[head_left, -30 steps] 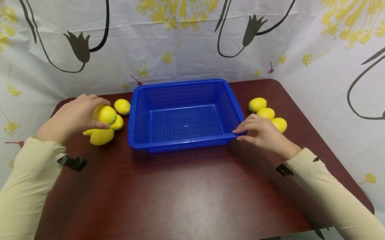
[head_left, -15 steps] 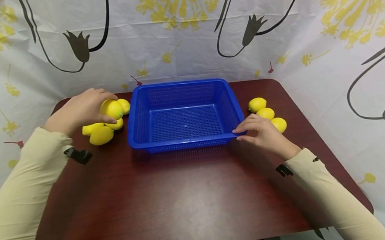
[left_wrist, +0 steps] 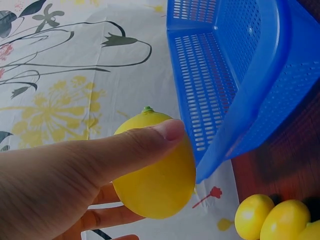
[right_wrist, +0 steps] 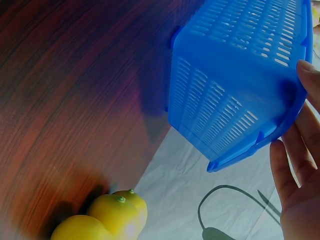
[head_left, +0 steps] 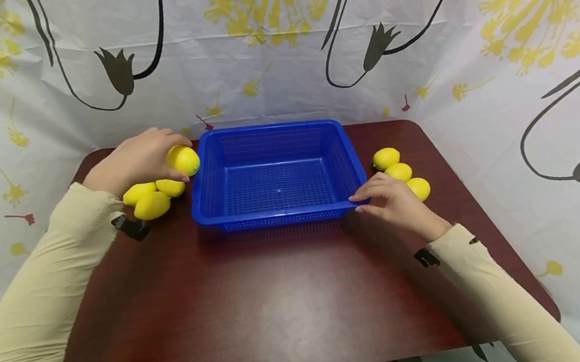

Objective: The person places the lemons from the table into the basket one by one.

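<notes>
In the head view my left hand (head_left: 141, 158) grips a yellow lemon (head_left: 183, 160) at the left edge of a blue perforated plastic basket (head_left: 281, 212). The thumb crosses this lemon (left_wrist: 155, 187) in the left wrist view, with fingers behind it. Under and in front of that hand, three more lemons (head_left: 152, 205) sit on the table. On the other side, my right hand (head_left: 395, 202) pinches the basket's near right corner; the thumb and fingers are on its rim (right_wrist: 285, 120) in the right wrist view. No fruit shows inside the basket.
Three lemons (head_left: 398, 172) stand in a slanting row right of the basket, close behind my right hand. The dark red wooden table (head_left: 281, 300) has rounded far corners. A patterned white cloth (head_left: 268, 77) hangs behind it and at both sides.
My left hand has carried its lemon rightward to the basket's left edge, now covering where another lemon stood at the back left. The right hand stays at the basket's corner.
</notes>
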A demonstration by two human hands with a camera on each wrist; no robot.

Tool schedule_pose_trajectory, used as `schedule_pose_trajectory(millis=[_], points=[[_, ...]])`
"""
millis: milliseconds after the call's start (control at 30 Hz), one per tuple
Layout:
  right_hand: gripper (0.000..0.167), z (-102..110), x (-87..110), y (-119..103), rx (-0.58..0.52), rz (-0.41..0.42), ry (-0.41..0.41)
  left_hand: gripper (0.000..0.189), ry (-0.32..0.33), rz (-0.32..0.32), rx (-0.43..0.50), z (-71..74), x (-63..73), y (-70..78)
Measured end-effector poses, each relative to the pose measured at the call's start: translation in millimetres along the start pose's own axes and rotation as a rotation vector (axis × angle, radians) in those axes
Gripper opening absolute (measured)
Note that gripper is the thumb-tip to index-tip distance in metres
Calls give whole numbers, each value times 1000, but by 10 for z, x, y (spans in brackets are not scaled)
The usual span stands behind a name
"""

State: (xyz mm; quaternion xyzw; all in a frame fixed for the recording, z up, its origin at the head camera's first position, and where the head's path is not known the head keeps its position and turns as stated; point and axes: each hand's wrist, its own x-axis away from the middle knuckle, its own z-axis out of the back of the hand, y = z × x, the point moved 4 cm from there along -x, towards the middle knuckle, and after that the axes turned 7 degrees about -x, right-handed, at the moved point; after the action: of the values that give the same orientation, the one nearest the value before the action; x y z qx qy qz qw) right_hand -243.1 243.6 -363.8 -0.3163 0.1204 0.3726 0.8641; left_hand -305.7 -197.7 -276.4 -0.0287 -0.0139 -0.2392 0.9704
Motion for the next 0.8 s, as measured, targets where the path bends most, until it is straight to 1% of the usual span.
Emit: schedule_pose_trajectory(millis=[267, 567, 800], points=[[29, -3, -3, 1, -13, -1, 0, 67, -20, -5, -4, 3, -97, 96], [31, -13, 1, 10, -23, 8, 17, 65, 3, -48, -5, 28, -156, 211], [31, -14, 6, 16, -21, 2, 16, 66, 0, -85, -22, 29, -265, 274]])
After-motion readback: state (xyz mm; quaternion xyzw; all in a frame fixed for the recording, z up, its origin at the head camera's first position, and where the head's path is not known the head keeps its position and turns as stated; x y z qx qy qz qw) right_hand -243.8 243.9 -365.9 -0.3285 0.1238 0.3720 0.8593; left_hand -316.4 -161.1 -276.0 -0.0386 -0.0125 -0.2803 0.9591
